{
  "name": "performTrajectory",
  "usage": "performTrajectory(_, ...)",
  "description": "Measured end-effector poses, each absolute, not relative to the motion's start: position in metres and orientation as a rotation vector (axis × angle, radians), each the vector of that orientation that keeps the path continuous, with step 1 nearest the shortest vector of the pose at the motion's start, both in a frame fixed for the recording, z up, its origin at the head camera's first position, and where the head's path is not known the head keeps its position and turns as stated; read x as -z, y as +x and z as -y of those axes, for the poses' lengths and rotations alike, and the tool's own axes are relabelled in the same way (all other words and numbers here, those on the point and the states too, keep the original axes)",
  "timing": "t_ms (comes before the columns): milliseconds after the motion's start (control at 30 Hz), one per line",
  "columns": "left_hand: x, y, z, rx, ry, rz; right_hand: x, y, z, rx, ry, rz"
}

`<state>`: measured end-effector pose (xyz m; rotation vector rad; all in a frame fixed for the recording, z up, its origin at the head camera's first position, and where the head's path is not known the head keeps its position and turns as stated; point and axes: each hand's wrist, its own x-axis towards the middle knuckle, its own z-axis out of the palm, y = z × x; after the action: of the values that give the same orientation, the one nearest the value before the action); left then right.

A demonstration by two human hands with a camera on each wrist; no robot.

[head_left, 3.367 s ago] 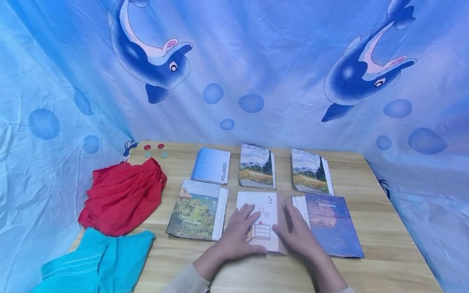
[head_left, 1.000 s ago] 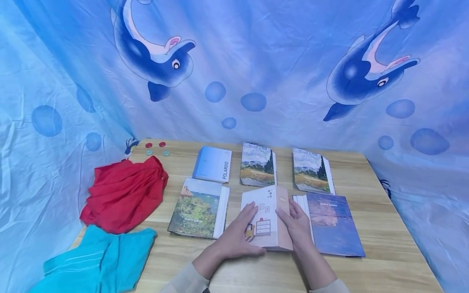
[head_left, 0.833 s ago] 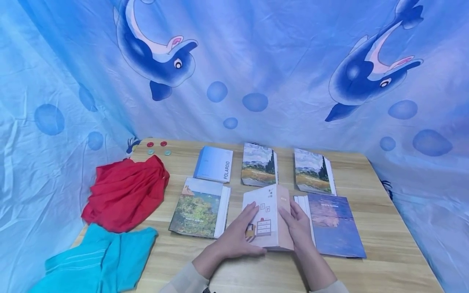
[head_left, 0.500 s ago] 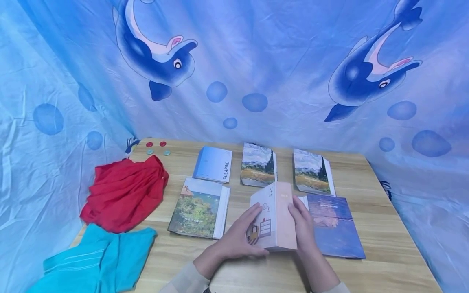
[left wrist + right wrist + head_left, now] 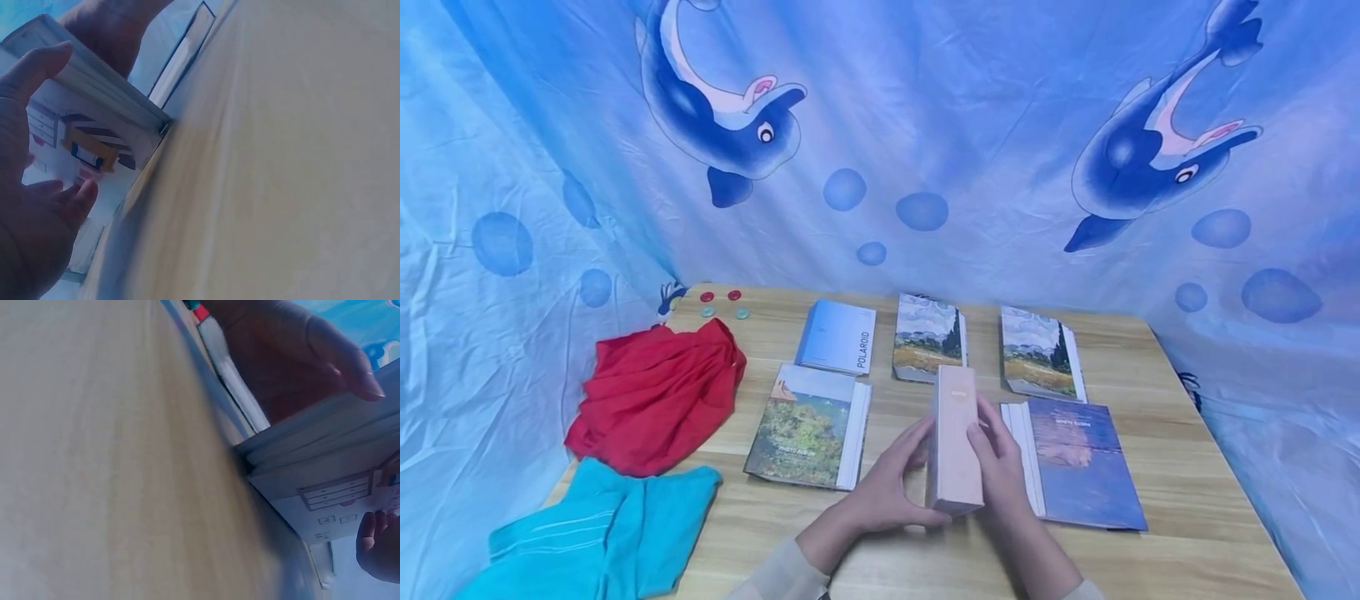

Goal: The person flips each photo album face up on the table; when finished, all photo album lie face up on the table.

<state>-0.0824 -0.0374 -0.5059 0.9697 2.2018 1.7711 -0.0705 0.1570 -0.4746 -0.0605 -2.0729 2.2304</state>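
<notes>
A photo album (image 5: 957, 442) with a pale pink spine stands on edge, spine up, at the middle of the table. My left hand (image 5: 887, 483) holds its left side, the thumb at the near end and the fingers by the cover. On the other side my right hand (image 5: 1003, 467) grips it, thumb near the spine and fingers along the cover. In the left wrist view, drawings of furniture show on the album's white cover (image 5: 87, 150) beside my left hand (image 5: 37, 206). Only some fingers of my right hand (image 5: 378, 547) show in the right wrist view.
Beside the hands lie a garden-picture album (image 5: 801, 425) and a purple-blue album (image 5: 1086, 458). Behind are a blue Polaroid album (image 5: 838, 333) and two landscape-cover albums (image 5: 927, 333). Red cloth (image 5: 658, 392), turquoise cloth (image 5: 602, 525) and several small discs (image 5: 734, 295) are at left.
The white-covered album lay flat between the hands earlier. It has been tipped up onto its edge, so its spine now faces up. The right hand has shifted along with it; the other albums stay put.
</notes>
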Motion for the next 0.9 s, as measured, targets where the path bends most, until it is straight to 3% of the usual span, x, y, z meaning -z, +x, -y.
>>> performTrajectory(600, 0.485, -0.076, 0.063, -1.734, 0.872, -2.436, 0.490, -0.075, -0.143, -2.123, 0.060, 2.316)
performTrajectory(900, 0.485, -0.079, 0.072, -1.747, 0.924, -2.478, 0.492, -0.086, -0.157, -1.820, 0.111, 2.705)
